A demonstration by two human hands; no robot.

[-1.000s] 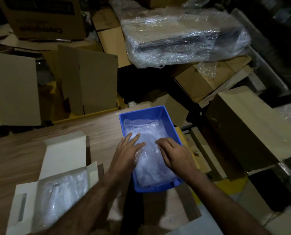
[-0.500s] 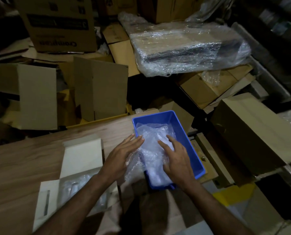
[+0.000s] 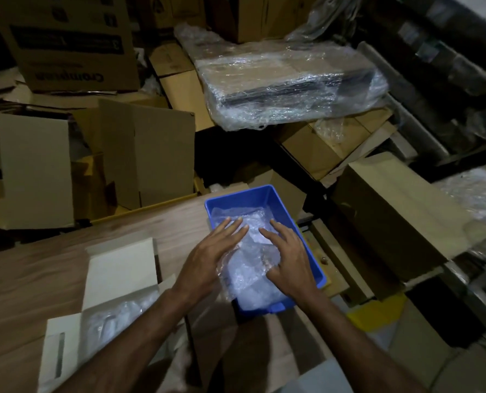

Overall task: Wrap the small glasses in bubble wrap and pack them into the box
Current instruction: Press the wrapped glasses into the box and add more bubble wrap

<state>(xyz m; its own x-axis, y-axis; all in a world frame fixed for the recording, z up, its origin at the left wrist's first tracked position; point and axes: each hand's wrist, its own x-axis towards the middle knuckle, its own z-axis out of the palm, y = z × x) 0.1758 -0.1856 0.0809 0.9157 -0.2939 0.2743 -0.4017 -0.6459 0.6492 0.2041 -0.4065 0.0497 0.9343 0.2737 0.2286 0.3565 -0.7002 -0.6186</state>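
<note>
Since a moment ago our left hand (image 3: 207,258) and right hand (image 3: 290,258) press flatter, fingers straight, on bubble wrap (image 3: 250,273) in the blue tub (image 3: 253,195). Our open white box (image 3: 119,268) holds wrapped pieces on the wooden table (image 3: 23,282), cardboard boxes (image 3: 400,211) around.

Wooden table (image 3: 37,279): blue bin (image 3: 264,195) at far right edge, open white box (image 3: 117,268) left.

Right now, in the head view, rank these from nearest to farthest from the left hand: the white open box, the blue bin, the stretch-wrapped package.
1. Blue bin: the left hand lies across its left rim, on the bubble wrap.
2. White open box: on the table, to the hand's left.
3. Stretch-wrapped package: far back, beyond the table.
</note>
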